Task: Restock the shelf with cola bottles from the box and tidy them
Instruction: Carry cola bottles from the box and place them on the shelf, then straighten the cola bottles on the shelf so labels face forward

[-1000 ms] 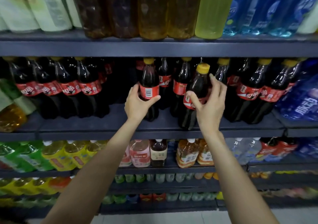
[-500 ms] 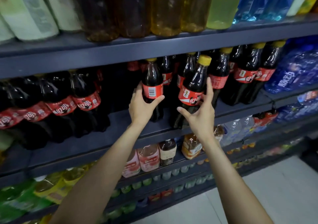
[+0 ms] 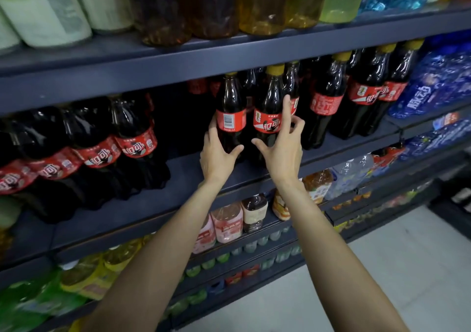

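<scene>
Two yellow-capped cola bottles with red labels stand side by side at the front of the dark middle shelf (image 3: 188, 176). My left hand (image 3: 216, 153) grips the lower body of the left cola bottle (image 3: 230, 107), whose barcode faces me. My right hand (image 3: 283, 150) holds the right cola bottle (image 3: 270, 94) between thumb and raised index finger, while its other fingers curl off to the right. More cola bottles stand behind and to the right (image 3: 328, 102), and larger ones to the left (image 3: 102, 150). The box is out of view.
A gap of bare shelf lies between the large cola bottles and the two held ones. Tea and green drink bottles (image 3: 260, 5) fill the shelf above, blue water packs (image 3: 433, 84) sit at the right, and small juice bottles (image 3: 229, 222) below. Pale floor (image 3: 382, 268) lies at the lower right.
The right bottle has gone from tilted to upright next to the left one. My right hand's fingers have loosened on it. The view has swung left and tilted.
</scene>
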A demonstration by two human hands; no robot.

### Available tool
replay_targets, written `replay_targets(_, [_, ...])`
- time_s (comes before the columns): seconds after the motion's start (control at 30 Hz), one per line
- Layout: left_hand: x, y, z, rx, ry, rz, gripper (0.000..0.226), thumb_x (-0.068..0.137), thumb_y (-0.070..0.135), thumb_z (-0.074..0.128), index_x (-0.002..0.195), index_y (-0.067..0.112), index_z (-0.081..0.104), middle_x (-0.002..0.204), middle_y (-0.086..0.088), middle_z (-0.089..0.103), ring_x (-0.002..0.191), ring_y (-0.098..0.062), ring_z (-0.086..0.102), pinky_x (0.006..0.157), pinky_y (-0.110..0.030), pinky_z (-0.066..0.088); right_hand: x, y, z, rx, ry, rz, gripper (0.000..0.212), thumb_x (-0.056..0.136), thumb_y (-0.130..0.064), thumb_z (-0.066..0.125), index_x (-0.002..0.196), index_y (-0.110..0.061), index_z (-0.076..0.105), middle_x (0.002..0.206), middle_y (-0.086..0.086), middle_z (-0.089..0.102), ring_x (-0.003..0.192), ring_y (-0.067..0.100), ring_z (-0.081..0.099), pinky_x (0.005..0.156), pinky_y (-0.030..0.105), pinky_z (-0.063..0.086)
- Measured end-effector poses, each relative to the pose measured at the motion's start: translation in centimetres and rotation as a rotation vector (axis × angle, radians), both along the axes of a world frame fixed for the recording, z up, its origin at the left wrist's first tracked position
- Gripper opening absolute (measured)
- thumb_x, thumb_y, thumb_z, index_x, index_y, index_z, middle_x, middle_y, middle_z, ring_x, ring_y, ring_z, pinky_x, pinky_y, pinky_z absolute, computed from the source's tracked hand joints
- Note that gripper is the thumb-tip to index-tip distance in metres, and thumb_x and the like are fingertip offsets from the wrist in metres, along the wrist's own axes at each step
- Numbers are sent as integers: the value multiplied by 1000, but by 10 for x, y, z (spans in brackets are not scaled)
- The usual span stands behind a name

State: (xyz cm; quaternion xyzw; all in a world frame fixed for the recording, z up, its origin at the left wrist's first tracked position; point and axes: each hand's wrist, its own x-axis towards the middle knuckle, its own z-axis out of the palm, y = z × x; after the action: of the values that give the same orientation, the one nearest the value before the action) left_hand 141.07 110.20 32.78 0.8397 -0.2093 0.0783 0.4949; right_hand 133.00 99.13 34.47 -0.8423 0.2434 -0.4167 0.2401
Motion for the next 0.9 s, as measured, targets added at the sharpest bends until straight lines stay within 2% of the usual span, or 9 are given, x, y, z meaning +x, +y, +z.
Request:
replay_targets(0.13, [5, -8, -1, -78, 39, 9, 93, 80, 14, 73, 151, 24, 13, 148, -6, 39, 133, -24, 41, 107, -40, 37, 0, -4, -1, -19, 6, 13, 112, 73, -27, 80, 148, -37, -4, 124, 8, 38, 108, 25, 53, 67, 36, 48])
replay_targets(0.3, [5, -12, -7, -80, 61, -26, 91, 88, 13, 64, 152, 22, -1, 154, -6, 31, 137, -23, 35, 109, -39, 33, -8, -6, -3, -51, 9, 51, 105, 78, -29, 76, 150, -31, -1, 133, 10, 36, 116, 25, 44, 72, 34, 48])
replay_targets(0.43, [5, -11, -10, -118, 69, -33, 95, 87, 16, 66, 152, 17, -4, 153, -8, 30, 139, -22, 32, 111, -33, 30, -29, 1, -13, -183, -238, 97, 62, 89, -15, 61, 144, -7, 33, 129, 18, 45, 117, 28, 43, 96, 28, 38])
replay_targets(0.53, [1, -3, -13, -195, 43, 26, 90, 84, 16, 69, 151, 18, 9, 150, -7, 32, 136, -18, 33, 111, -34, 31, -32, 12, -18, -193, -273, 371, 43, 91, -5, 52, 134, -2, 46, 126, 16, 51, 116, 25, 51, 99, 17, 36])
replay_targets(0.6, [-6, 7, -16, -248, 15, 48, 80, 86, 14, 66, 150, 20, 17, 146, -4, 36, 128, -11, 40, 105, -30, 37, -21, 22, -18, -81, -144, 543, 53, 92, -5, 50, 143, -4, 34, 136, 14, 45, 123, 24, 48, 98, 20, 39])
replay_targets(0.67, [-12, 14, -13, -288, 31, 40, 72, 89, 14, 62, 148, 21, 22, 145, -3, 38, 124, -11, 43, 98, -23, 39, -4, 30, -23, 13, 6, 612, 70, 92, -5, 51, 150, -6, 12, 149, 18, 28, 138, 27, 32, 108, 28, 32])
replay_targets(0.77, [-8, 13, 3, -320, 50, 3, 75, 85, 35, 66, 147, 24, 25, 144, -6, 39, 124, -14, 45, 100, -31, 43, 14, 38, -33, 107, 131, 578, 84, 89, -2, 51, 150, -7, -8, 156, 20, 7, 145, 31, 11, 115, 34, 19])
replay_targets(0.83, [2, 4, 17, -294, 32, 14, 92, 70, 55, 71, 144, 25, 26, 139, -7, 42, 122, -15, 48, 101, -32, 43, 19, 41, -39, 181, 138, 561, 86, 88, -2, 52, 149, -7, -8, 157, 19, 8, 144, 31, 15, 115, 36, 22])
replay_targets(0.9, [12, -8, 29, -213, 11, 44, 104, 61, 57, 78, 142, 20, 24, 137, -8, 45, 121, -17, 50, 98, -27, 42, 21, 41, -43, 195, 97, 536, 84, 87, -2, 52, 150, -6, -4, 152, 18, 21, 137, 32, 29, 108, 38, 34])
